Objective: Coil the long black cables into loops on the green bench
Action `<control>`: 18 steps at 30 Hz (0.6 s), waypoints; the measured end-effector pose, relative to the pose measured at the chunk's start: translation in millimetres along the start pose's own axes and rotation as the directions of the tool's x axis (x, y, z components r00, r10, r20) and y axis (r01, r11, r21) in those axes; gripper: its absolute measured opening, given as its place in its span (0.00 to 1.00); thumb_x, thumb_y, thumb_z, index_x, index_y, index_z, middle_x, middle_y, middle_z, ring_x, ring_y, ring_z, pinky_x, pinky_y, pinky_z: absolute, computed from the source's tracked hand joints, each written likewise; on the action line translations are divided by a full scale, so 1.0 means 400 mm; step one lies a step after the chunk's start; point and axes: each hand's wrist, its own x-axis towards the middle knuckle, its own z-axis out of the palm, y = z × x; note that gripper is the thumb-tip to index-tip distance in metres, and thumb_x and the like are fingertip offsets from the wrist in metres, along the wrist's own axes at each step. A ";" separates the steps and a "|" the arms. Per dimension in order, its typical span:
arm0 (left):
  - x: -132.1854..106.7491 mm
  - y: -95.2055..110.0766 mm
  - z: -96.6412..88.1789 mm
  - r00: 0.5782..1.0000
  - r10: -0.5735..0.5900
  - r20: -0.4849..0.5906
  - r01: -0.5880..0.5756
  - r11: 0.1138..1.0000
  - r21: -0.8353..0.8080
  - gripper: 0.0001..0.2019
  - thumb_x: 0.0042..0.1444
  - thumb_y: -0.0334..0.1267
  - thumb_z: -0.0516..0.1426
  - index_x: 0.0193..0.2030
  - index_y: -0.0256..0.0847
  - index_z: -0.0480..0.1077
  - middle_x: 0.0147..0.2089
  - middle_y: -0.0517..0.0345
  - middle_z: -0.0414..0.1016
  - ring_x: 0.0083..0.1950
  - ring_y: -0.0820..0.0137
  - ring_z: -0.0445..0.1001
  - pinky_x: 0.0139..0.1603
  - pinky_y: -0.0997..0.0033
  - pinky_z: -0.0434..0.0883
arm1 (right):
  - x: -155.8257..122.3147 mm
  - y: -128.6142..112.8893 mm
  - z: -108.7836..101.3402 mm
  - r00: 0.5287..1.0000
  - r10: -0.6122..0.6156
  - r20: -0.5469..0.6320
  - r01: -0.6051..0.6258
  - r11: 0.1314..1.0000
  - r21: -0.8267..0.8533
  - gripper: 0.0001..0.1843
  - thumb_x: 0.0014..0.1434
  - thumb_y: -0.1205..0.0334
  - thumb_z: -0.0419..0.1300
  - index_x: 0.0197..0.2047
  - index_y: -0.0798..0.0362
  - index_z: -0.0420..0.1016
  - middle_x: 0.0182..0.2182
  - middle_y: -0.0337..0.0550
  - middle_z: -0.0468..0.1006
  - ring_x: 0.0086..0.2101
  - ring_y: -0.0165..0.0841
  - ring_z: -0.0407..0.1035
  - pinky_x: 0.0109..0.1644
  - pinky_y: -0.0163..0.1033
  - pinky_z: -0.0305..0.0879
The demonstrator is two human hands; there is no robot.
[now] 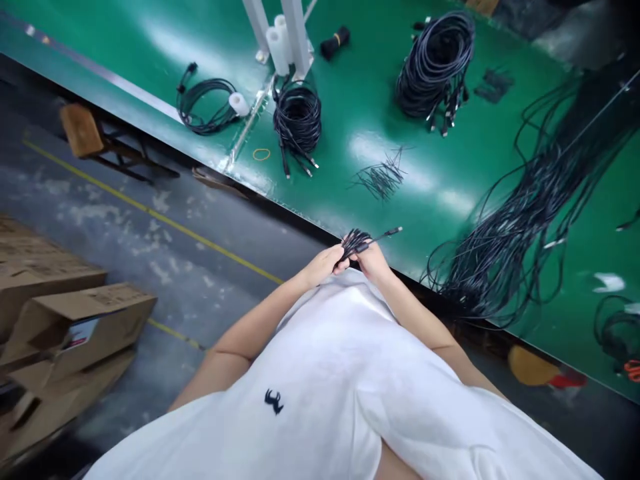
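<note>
Between my hands, at the table's front edge, is a small coiled bundle of black cable [354, 244]. One plug end [393, 232] sticks out of it to the right. My left hand [326, 264] is closed around the bundle's left side. On the right side, my right hand [371, 259] grips the same cable, its fingers partly hidden behind the loops. Several thin black ties [383, 177] lie scattered on the green table [330, 200] just beyond my hands.
Coiled cables [297, 120] and a larger cable stack [435, 67] sit farther back. Long loose cables [525, 233] spread over the right side. A yellow rubber band [261, 154] lies near the edge. White posts [297, 37] rise at the back. Cardboard boxes [100, 307] stand on the floor at left.
</note>
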 end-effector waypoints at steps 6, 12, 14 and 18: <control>-0.040 -0.020 -0.013 0.963 0.111 -0.246 -0.124 0.992 -0.034 0.20 0.60 0.49 0.56 0.52 0.37 0.63 0.29 0.64 0.64 0.28 0.76 0.59 0.33 0.75 0.60 | -0.003 -0.029 0.028 0.999 -0.033 0.005 0.033 0.999 -0.027 0.13 0.48 0.55 0.62 0.22 0.54 0.67 0.19 0.36 0.69 0.25 0.28 0.64 0.36 0.37 0.64; -0.054 -0.024 -0.042 0.913 0.165 -0.372 -0.111 0.981 0.162 0.16 0.61 0.41 0.52 0.51 0.36 0.69 0.28 0.64 0.63 0.29 0.75 0.60 0.36 0.74 0.62 | 0.000 -0.015 0.051 0.987 -0.140 0.078 0.160 0.892 -0.422 0.10 0.56 0.57 0.57 0.29 0.54 0.72 0.24 0.37 0.72 0.27 0.29 0.66 0.35 0.35 0.62; -0.055 -0.029 -0.056 0.902 0.152 -0.404 -0.066 0.973 0.220 0.18 0.60 0.40 0.52 0.54 0.36 0.69 0.28 0.64 0.65 0.29 0.74 0.61 0.35 0.74 0.62 | -0.004 -0.005 0.056 0.952 -0.286 0.111 0.291 0.725 -0.624 0.10 0.60 0.60 0.55 0.30 0.53 0.73 0.27 0.40 0.74 0.29 0.30 0.67 0.35 0.35 0.62; -0.028 -0.064 -0.092 0.916 0.103 -0.389 0.015 0.958 0.288 0.26 0.57 0.44 0.54 0.60 0.35 0.65 0.29 0.63 0.66 0.30 0.70 0.62 0.35 0.70 0.62 | 0.015 0.004 0.041 0.775 -0.429 0.464 0.524 0.027 -0.851 0.11 0.65 0.65 0.51 0.34 0.55 0.74 0.31 0.45 0.74 0.32 0.32 0.66 0.36 0.37 0.60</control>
